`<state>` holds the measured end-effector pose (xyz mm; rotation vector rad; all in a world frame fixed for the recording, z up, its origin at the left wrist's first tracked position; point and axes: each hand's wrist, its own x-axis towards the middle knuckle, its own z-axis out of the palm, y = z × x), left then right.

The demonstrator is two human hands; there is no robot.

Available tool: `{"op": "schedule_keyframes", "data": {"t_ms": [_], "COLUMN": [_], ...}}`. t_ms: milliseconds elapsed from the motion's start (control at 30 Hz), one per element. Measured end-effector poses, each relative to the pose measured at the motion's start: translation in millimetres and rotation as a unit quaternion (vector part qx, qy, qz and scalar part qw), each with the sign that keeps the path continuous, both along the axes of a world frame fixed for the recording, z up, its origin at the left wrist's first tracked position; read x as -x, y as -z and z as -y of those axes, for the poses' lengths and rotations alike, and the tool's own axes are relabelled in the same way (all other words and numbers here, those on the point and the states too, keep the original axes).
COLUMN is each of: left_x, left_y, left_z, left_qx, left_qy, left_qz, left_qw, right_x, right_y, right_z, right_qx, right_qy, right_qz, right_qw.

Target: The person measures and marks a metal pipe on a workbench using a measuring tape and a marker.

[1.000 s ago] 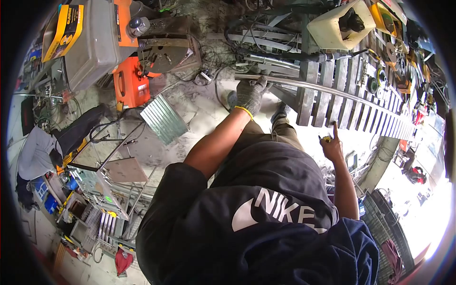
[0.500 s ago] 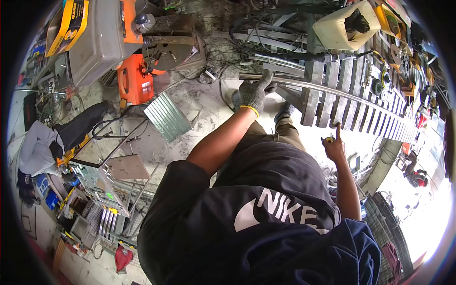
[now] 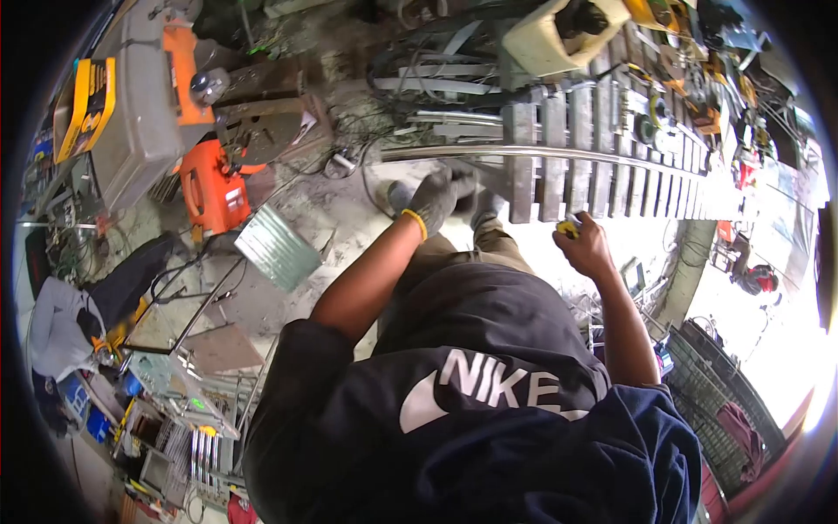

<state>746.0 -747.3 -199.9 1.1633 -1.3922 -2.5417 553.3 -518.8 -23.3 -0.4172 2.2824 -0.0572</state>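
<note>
My left hand [image 3: 439, 197], in a grey knit glove with a yellow cuff, is just below a long shiny metal tube [image 3: 541, 152]. Motion smears its fingers, so their grip does not show. The tube lies across a slatted metal workbench [image 3: 552, 188], its left end sticking out past the slats. Bare and curled, my right hand [image 3: 590, 251] is closed around a small yellow-and-black tape measure [image 3: 568, 229], mostly hidden by the fingers. It is in front of the bench's near edge, apart from the tube.
An orange case [image 3: 214, 188] and a ribbed metal sheet [image 3: 278, 247] are on the floor to the left. A person in a grey top [image 3: 61, 323] crouches at far left. A cream container [image 3: 559, 39] and power tools stand on the bench; cables trail behind.
My left hand has come off the tube and dropped below it. My right index finger, stretched toward the bench before, is now curled in. The view has shifted.
</note>
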Motion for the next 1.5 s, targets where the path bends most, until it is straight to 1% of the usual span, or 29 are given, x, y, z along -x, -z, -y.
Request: {"op": "schedule_keyframes", "data": {"t_ms": [33,67,100,133,167,200,233,267,333,400,500,600,633,733,767,800,833,867,900,933,967,1000,1033,1067,1133,1167,1267,1333,1500], "left_x": [1.9,3.7,6.1,10.3,16.6,18.8,26.2,29.1,36.7,46.0,58.5,77.6,83.6,90.1,89.1,84.1,74.2,63.3,47.5,32.5,18.0,-7.3,-23.8,-52.5,-88.4,-94.2,-104.9,-97.5,-66.2], "left_y": [-62.3,-57.9,-75.6,-104.4,-101.2,-88.7,-105.4,-105.5,-124.7,-138.7,-138.9,-140.4,-154.0,-154.8,-157.3,-160.4,-142.9,-126.5,-111.8,-102.7,-118.9,-101.2,-105.1,-85.1,-62.2,-56.9,-50.9,-34.7,15.8], "left_z": [11.0,-2.5,-8.0,-11.9,-19.5,-22.6,-26.0,-22.2,-11.0,-17.8,-35.1,-58.7,-70.1,-85.9,-85.9,-72.0,-68.1,-65.1,-49.2,-37.9,-20.9,-2.6,4.2,24.0,53.6,64.2,62.2,64.8,84.8], "left_qx": [-0.093,-0.119,-0.038,-0.002,0.053,0.138,0.109,0.074,0.228,0.412,0.355,0.261,0.232,0.112,0.160,0.353,0.207,0.063,0.059,-0.065,-0.117,-0.077,-0.035,-0.009,0.023,0.052,0.125,0.118,0.286], "left_qy": [0.112,0.136,0.182,0.161,0.161,0.189,0.152,0.144,0.188,0.192,0.201,0.215,0.206,0.162,0.162,0.196,0.120,0.020,-0.022,-0.182,-0.184,-0.243,-0.315,-0.344,-0.440,-0.446,-0.452,-0.461,-0.425], "left_qz": [0.011,-0.024,-0.044,-0.105,-0.155,-0.189,-0.220,-0.222,-0.169,-0.172,-0.186,-0.149,-0.145,-0.164,-0.166,-0.140,-0.140,-0.142,-0.146,-0.190,-0.187,-0.194,-0.195,-0.130,-0.003,0.012,0.055,0.052,0.159], "left_qw": [0.989,0.983,0.982,0.981,0.973,0.954,0.957,0.961,0.940,0.874,0.894,0.929,0.940,0.967,0.960,0.904,0.961,0.988,0.987,0.963,0.958,0.947,0.928,0.930,0.898,0.894,0.881,0.878,0.844], "right_x": [-1.6,-2.0,-4.7,-8.1,-10.6,-15.4,-14.3,-14.3,-5.2,6.7,17.4,38.3,47.8,71.9,82.3,95.9,115.5,139.8,161.4,181.2,199.2,212.1,229.3,244.4,274.1,265.8,295.7,312.7,339.3], "right_y": [-1.8,-8.4,-19.2,-22.0,-45.3,-49.5,-60.6,-69.8,-89.4,-87.1,-79.3,-82.8,-78.9,-82.8,-88.7,-91.8,-73.4,-46.5,-42.0,-39.3,-38.7,-42.8,-43.7,-40.5,-37.7,-70.0,-72.5,-71.6,-85.3], "right_z": [8.5,12.7,18.4,25.1,43.2,49.1,57.5,60.5,65.1,59.0,40.0,14.9,3.5,-28.5,-41.3,-53.8,-72.5,-93.6,-110.1,-126.4,-143.9,-154.6,-166.7,-179.9,-209.7,-197.6,-196.6,-182.5,-137.8], "right_qx": [0.045,0.085,0.150,0.206,0.182,0.195,0.178,0.213,0.199,0.201,0.220,0.203,0.235,0.193,0.157,0.127,0.117,0.098,0.042,0.010,0.006,-0.021,-0.029,-0.042,-0.027,-0.030,0.000,0.034,0.089], "right_qy": [-0.036,-0.068,-0.103,-0.215,-0.203,-0.252,-0.289,-0.327,-0.344,-0.364,-0.377,-0.374,-0.370,-0.370,-0.368,-0.375,-0.375,-0.409,-0.356,-0.373,-0.364,-0.316,-0.368,-0.333,-0.380,-0.292,-0.311,-0.326,-0.345], "right_qz": [0.015,0.021,0.029,-0.042,0.032,0.014,0.028,0.000,-0.004,-0.021,-0.032,-0.037,-0.035,-0.015,-0.022,-0.024,-0.032,-0.037,0.005,-0.016,-0.026,-0.031,-0.034,-0.034,-0.040,-0.042,-0.098,-0.154,-0.255], "right_qw": [0.998,0.994,0.983,0.954,0.962,0.948,0.940,0.921,0.918,0.909,0.899,0.904,0.898,0.908,0.916,0.918,0.919,0.907,0.934,0.928,0.931,0.948,0.929,0.941,0.924,0.955,0.945,0.932,0.899]}}
